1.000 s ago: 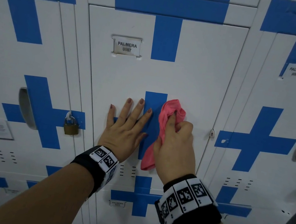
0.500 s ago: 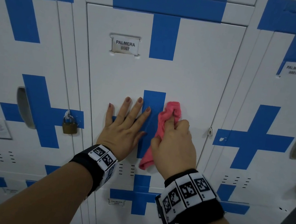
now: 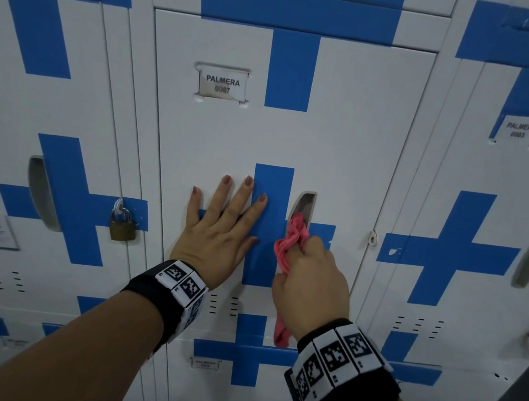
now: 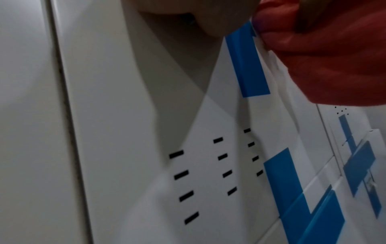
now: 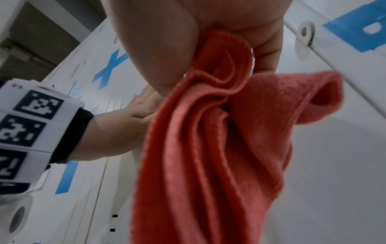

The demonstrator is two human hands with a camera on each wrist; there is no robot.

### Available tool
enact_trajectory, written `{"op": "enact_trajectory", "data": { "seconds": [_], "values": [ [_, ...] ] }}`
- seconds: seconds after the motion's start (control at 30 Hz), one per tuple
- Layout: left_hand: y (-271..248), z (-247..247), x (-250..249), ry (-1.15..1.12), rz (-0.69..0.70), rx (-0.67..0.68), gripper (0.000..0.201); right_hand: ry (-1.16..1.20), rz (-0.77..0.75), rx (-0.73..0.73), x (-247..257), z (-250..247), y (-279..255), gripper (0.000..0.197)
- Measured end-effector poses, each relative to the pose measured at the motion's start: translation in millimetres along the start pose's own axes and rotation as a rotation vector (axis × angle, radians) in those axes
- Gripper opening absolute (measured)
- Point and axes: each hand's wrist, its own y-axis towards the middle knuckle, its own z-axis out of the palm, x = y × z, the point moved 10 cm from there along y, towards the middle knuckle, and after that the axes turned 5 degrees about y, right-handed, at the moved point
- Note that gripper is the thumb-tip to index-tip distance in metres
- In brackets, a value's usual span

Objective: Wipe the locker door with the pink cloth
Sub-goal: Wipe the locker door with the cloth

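Your left hand (image 3: 219, 235) lies flat, fingers straight, on the white metal locker door (image 3: 346, 137). Your right hand (image 3: 310, 284) grasps the bunched pink cloth (image 3: 291, 242) against the door's recessed handle slot (image 3: 304, 203).

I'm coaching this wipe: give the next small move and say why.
Probably push the cloth up into the handle slot. The right hand holds it bunched at the slot's lower end, while the left hand lies flat on the door.
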Motion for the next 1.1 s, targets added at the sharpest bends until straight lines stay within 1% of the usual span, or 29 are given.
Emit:
{"op": "enact_trajectory", "data": {
  "seconds": [0.1,0.2,0.3,0.4,0.43,0.47,0.53,0.57,0.6,0.63,0.67,0.7,0.77,0.8,0.83,0.93,1.03,1.1],
  "values": [
    [-0.3,0.1,0.4,0.003,-0.001,0.001,0.069,-0.036,0.003,0.044,3.6,1.6,0.1,0.024],
    [0.0,-0.3,0.3,0.006,-0.001,0.001,0.07,-0.036,0.022,0.044,3.7,-0.3,1.9,0.017],
    [0.6,-0.2,0.1,0.005,0.001,0.0,0.07,-0.006,0.043,0.058,2.2,0.3,3.7,0.016],
    [0.2,-0.3,-0.2,0.005,0.005,-0.003,0.071,0.064,0.058,0.075,-0.7,1.7,5.5,0.009],
    [0.1,-0.4,-0.1,0.004,0.006,-0.003,0.07,0.11,0.067,0.073,-3.7,0.2,5.8,0.01],
    [0.3,-0.5,0.1,0.004,0.005,-0.002,0.07,0.202,0.095,0.067,-9.8,-1.9,5.5,0.015],
    [0.6,-0.3,0.7,0.005,0.002,0.002,0.07,0.517,0.215,0.031,-26.6,-6.8,0.9,0.031],
    [0.5,0.1,0.7,0.004,0.0,0.005,0.07,0.671,0.263,-0.015,-33.1,-9.2,-3.3,0.034],
    [0.3,0.5,0.7,0.003,-0.001,0.008,0.07,0.776,0.276,-0.088,-35.9,-14.6,-7.6,0.031],
    [0.2,1.0,0.6,0.001,-0.001,0.011,0.07,0.802,0.246,-0.178,-34.2,-23.4,-11.2,0.025],
    [0.2,1.1,0.7,0.001,-0.001,0.011,0.07,0.764,0.193,-0.25,-28.8,-32.2,-13.6,0.015],
    [0.2,1.1,0.6,0.0,0.0,0.011,0.07,0.685,0.132,-0.289,-21.2,-37.8,-13.7,0.015],
    [0.3,0.6,0.6,-0.005,0.0,0.009,0.07,0.478,0.026,-0.254,-6.4,-34.7,-6.5,0.048],
    [0.6,0.4,0.6,-0.006,-0.001,0.008,0.07,0.388,0.002,-0.22,-1.8,-31.0,-1.7,0.057],
    [0.6,0.6,0.7,-0.006,0.0,0.009,0.07,0.319,-0.022,-0.203,1.4,-26.1,2.1,0.06],
    [0.4,1.4,0.5,-0.001,0.002,0.009,0.07,0.212,-0.035,-0.199,0.4,-11.1,8.5,0.05],
    [0.0,1.8,0.7,0.003,-0.001,0.011,0.069,0.194,-0.034,-0.213,-1.0,-7.3,11.1,0.039],
    [0.2,1.3,0.9,0.005,-0.002,0.014,0.069,0.191,-0.028,-0.213,-0.7,-8.0,13.0,0.036]
  ]
}}
